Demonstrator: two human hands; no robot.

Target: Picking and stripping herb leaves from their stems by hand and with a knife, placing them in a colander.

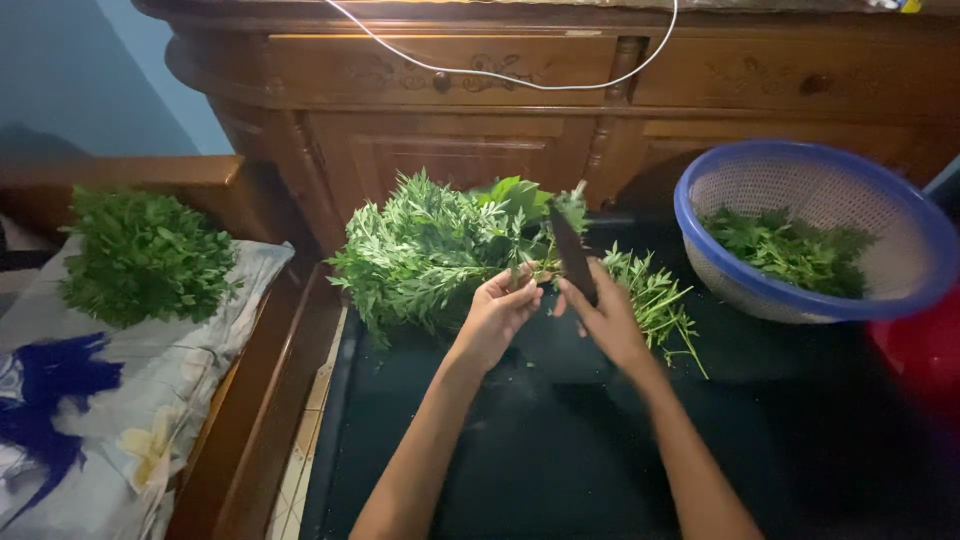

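Observation:
My left hand [497, 316] pinches a leafy green stem [528, 262] at the edge of a large pile of green herbs [425, 250] lying on a black surface [560, 440]. My right hand [607, 318] grips a dark-bladed knife [570, 253], blade pointing up and away, right beside the stem. A few cut sprigs [655, 300] lie just right of my right hand.
A blue-rimmed white colander [905, 235] holding picked leaves [790, 248] stands at the right, by a red object [925, 350]. Another herb bunch [145, 255] rests on a patterned cloth [120, 420] at the left. A carved wooden cabinet [560, 90] with a white cable stands behind.

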